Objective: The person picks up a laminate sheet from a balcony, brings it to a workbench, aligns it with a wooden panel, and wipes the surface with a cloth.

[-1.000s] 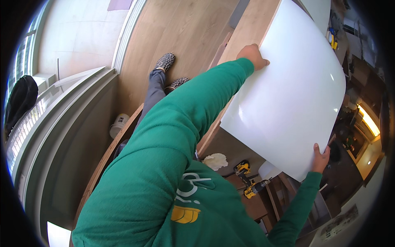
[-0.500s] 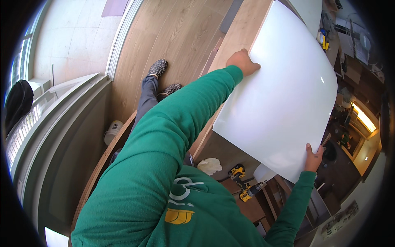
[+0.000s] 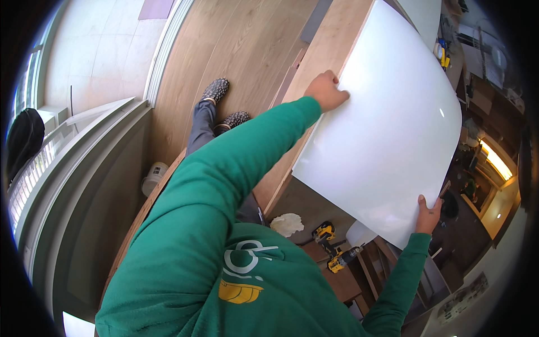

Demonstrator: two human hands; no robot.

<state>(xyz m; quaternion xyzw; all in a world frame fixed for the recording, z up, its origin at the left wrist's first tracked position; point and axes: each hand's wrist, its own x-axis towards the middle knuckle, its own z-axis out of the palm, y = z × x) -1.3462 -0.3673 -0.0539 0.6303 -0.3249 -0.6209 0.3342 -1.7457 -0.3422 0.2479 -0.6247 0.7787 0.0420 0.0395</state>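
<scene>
A glossy white sheet (image 3: 387,123) lies over a wooden board (image 3: 323,53), its near corner jutting past the board's end. At the sheet's left edge is my left hand (image 3: 327,92), its fingers curled and its thumb on the sheet's margin; the fingertips are partly hidden. My right hand (image 3: 429,216) grips the near right edge, thumb on top and the other fingers mostly out of sight underneath. Below the overhanging corner lie two yellow-and-black cordless drills (image 3: 324,232), the nearer one (image 3: 343,260) with its chuck pointing right.
A crumpled cream-coloured piece (image 3: 287,224) lies near the board's end. Left of my arm are a white bucket (image 3: 154,178) and a grey panelled railing (image 3: 90,208). Patterned shoes (image 3: 215,90) stand on the wood floor. Tools and clutter (image 3: 443,53) line the far right.
My left hand has shifted slightly left at the sheet's edge, and its fingers are more curled. The right hand and the sheet look almost unmoved.
</scene>
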